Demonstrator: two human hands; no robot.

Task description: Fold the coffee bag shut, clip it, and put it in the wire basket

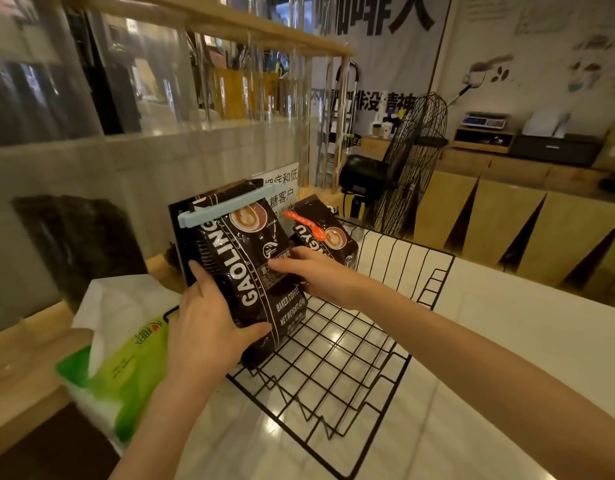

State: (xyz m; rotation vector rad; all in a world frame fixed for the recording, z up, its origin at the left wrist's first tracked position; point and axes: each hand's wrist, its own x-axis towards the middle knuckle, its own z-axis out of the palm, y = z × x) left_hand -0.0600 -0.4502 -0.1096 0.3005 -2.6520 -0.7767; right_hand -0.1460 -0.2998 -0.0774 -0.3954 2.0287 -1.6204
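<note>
You have two coffee bags [250, 271] [328, 233] at the wire basket [333, 358], one held over it, one behind it. You have one basket. Two clips: a blue one [226, 207] and an orange one [304, 221]. One green tissue pack [122, 372] lies left of the basket. One fan [413, 164] stands behind it.

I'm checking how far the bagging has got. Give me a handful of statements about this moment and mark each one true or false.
1. A light blue clip holds the coffee bag folded shut. True.
2. Only the left hand holds that bag. False: the right hand grips it too.
3. A second coffee bag carries an orange clip. True.
4. The wire basket sits on a wooden floor. False: it sits on a white counter.
5. A green tissue pack lies left of the basket. True.
</note>
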